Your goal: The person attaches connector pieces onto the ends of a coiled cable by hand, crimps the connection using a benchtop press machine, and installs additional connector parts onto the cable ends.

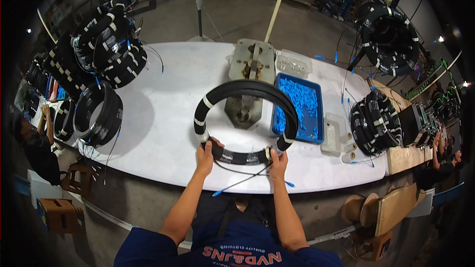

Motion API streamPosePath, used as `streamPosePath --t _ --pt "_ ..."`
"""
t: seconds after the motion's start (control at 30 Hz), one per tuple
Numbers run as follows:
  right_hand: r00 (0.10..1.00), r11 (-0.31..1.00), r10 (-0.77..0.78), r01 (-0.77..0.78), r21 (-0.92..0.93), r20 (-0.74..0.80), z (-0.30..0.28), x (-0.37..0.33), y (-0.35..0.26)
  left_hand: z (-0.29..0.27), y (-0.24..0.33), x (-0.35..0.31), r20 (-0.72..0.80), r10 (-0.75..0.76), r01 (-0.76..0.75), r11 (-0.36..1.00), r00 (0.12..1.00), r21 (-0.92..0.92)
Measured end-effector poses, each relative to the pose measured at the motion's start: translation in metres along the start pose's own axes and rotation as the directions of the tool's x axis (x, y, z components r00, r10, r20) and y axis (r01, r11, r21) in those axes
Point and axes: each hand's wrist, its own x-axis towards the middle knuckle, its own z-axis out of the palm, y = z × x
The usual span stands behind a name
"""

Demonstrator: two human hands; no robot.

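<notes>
A thick black cable coil (242, 88), bound with white tape bands and clear wrap, is held up in front of me over the near part of the table. My left hand (206, 155) is closed around its lower left side. Around the lower right side, my right hand (278, 163) is closed too. Thin black cable tails hang and cross below the coil, ending in a blue connector (216, 193) on the left and another blue connector (290, 184) near my right wrist. Behind the coil stands a worn metal press-like fixture (238, 76), partly hidden by it.
On the white table (173, 113), a blue tray (320, 118) holds many small blue pieces, beside clear plastic containers (332, 136). Stacked coils (111, 44) stand at left, more coils (376, 123) at right. Co-workers sit at both sides. Wooden spools (354, 207) lie below right.
</notes>
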Motion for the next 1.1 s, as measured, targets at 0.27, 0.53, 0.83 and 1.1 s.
streamPosePath --t 0.27,0.53,0.83,1.1 --pt "0.998 0.988 0.048 -0.042 -0.148 0.038 0.017 -0.008 -0.021 0.001 0.004 0.003 -0.069 0.016 -0.021 0.998 0.997 -0.066" --pt "0.992 0.993 0.112 -0.11 -0.035 0.054 0.013 -0.002 -0.019 -0.004 -0.002 0.003 -0.01 0.004 -0.006 0.99 1.0 -0.138" --pt "0.99 0.992 0.111 -0.115 0.043 0.085 0.006 -0.007 -0.015 -0.008 -0.003 0.0 0.001 -0.052 0.052 0.992 0.999 -0.116" --pt "0.99 0.979 0.078 -0.098 0.18 0.117 0.008 -0.004 -0.012 -0.008 0.002 0.003 -0.018 -0.137 0.121 0.922 0.99 -0.368"
